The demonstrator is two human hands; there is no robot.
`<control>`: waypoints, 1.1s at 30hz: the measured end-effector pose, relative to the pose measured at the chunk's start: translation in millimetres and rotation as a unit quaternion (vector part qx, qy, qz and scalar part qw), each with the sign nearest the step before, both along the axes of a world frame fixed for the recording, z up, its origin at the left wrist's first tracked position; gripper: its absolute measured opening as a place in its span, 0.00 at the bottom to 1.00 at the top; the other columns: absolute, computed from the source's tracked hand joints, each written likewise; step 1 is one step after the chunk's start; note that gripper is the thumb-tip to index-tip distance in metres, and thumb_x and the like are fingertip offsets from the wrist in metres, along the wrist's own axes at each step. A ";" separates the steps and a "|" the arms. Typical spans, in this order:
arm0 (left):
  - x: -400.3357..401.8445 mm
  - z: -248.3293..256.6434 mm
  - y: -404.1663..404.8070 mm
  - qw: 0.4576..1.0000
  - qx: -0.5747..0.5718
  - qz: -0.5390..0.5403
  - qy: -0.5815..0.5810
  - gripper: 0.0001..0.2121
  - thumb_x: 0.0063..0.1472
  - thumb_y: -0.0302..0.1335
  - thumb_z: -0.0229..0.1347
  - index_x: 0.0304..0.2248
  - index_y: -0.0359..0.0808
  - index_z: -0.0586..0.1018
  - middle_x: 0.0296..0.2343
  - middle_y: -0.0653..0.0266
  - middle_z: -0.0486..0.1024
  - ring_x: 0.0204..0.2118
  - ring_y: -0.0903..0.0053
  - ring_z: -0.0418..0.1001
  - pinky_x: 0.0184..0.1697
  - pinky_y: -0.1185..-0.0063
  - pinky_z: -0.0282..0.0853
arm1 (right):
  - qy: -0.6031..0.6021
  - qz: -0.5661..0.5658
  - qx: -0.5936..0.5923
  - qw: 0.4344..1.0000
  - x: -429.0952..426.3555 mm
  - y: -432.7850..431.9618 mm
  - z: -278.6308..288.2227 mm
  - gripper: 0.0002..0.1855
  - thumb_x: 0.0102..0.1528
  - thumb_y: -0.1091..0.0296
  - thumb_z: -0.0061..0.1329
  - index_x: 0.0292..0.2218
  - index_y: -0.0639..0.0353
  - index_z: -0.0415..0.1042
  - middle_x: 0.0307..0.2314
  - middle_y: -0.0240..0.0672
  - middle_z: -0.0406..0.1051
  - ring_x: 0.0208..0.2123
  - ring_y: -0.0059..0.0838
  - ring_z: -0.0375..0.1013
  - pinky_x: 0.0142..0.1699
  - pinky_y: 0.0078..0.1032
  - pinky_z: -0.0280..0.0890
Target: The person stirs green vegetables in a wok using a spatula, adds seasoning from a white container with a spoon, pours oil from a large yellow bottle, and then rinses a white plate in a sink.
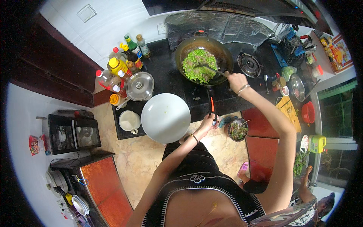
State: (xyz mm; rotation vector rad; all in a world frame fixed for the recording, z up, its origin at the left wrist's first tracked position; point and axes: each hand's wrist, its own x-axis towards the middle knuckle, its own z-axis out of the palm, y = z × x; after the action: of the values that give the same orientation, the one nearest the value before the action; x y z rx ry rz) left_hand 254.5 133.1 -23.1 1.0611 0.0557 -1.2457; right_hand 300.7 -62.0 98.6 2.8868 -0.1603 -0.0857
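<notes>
My left hand (209, 124) grips the long black handle (211, 103) of a wok (224, 51) on the stove. In the wok lies a heap of chopped green vegetable (198, 74) mixed with paler bits that look like minced meat. My right hand (237, 81) is closed around the end of a dark spatula (217, 71), whose blade rests in the heap. Left of the wok handle, a large white bowl or deep plate (165, 119) stands at the counter's front edge, with a few small specks inside.
Left of the wok are several seasoning bottles (117, 65), a lidded steel pot (139, 86) and a white mug (129, 121). A bare gas burner (249, 64) lies to its right. A bin (236, 130) with scraps stands on the floor. Another person (307, 195) is at the right, near a cutting board (288, 112).
</notes>
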 end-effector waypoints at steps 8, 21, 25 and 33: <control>-0.2 5.3 -2.1 1.000 0.010 -0.014 0.018 0.14 0.58 0.37 0.34 0.26 0.35 0.64 0.18 0.66 0.64 0.18 0.82 0.62 0.21 0.84 0.63 | 0.016 -0.015 -0.012 1.000 -49.5 -1.9 29.4 0.09 0.42 0.73 0.40 0.30 0.60 0.65 0.17 0.39 0.68 0.21 0.34 0.69 0.23 0.27 0.63; -1.7 9.2 -2.3 1.000 0.009 0.010 0.025 0.14 0.57 0.38 0.38 0.25 0.36 0.65 0.17 0.68 0.64 0.15 0.83 0.61 0.19 0.85 0.61 | -0.058 -0.049 0.024 0.997 30.6 -26.5 -42.4 0.09 0.44 0.73 0.36 0.30 0.62 0.62 0.18 0.42 0.68 0.23 0.36 0.70 0.26 0.28 0.65; -2.0 9.3 0.5 0.999 0.013 0.019 0.035 0.14 0.57 0.38 0.38 0.24 0.36 0.64 0.16 0.67 0.64 0.16 0.83 0.61 0.20 0.85 0.61 | -0.041 -0.026 0.057 0.997 -2.1 2.6 5.5 0.11 0.42 0.75 0.37 0.32 0.61 0.62 0.16 0.41 0.67 0.21 0.37 0.69 0.24 0.29 0.64; -3.8 7.3 -3.3 0.999 0.006 0.020 0.036 0.13 0.57 0.37 0.38 0.26 0.35 0.63 0.17 0.67 0.64 0.16 0.82 0.62 0.19 0.85 0.61 | -0.033 0.056 -0.020 0.998 -26.2 12.2 2.1 0.14 0.44 0.73 0.36 0.36 0.62 0.62 0.13 0.35 0.67 0.17 0.31 0.69 0.19 0.25 0.63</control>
State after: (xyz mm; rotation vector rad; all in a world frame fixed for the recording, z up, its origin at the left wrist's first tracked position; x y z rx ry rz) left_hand 250.7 129.8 -15.8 1.0197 0.1384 -1.2494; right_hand 274.5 -49.8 100.7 2.8537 -0.0107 0.0325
